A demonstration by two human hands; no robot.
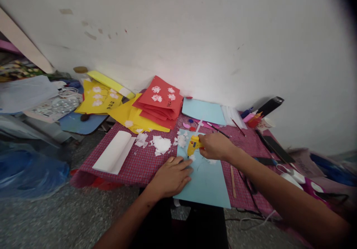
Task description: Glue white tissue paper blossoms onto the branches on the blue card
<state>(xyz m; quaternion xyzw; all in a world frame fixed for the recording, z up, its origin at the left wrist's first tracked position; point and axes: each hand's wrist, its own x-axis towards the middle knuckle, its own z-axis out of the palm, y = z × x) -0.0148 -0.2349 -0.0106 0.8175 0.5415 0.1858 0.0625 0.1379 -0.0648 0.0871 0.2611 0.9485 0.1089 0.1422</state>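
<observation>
My right hand (213, 146) is wrapped round a yellow glue gun (193, 145), its nozzle pointing down at the light blue sheet (208, 186). Close to the nozzle lies a small white paper piece (192, 157). My left hand (173, 176) rests flat with its fingers spread, partly on the sheet's left edge and partly on the checked cloth, holding nothing. Torn white paper (161, 145) is heaped to the left of the sheet, and more bits (181, 140) lie on its upper left corner.
Red sheets with paper flowers (164, 94) and yellow sheets (124, 111) are stacked at the back left. A folded white paper (114, 152) lies at the left edge. Paint bottles (253, 119), a black cylinder (270, 106) and cables occupy the right side.
</observation>
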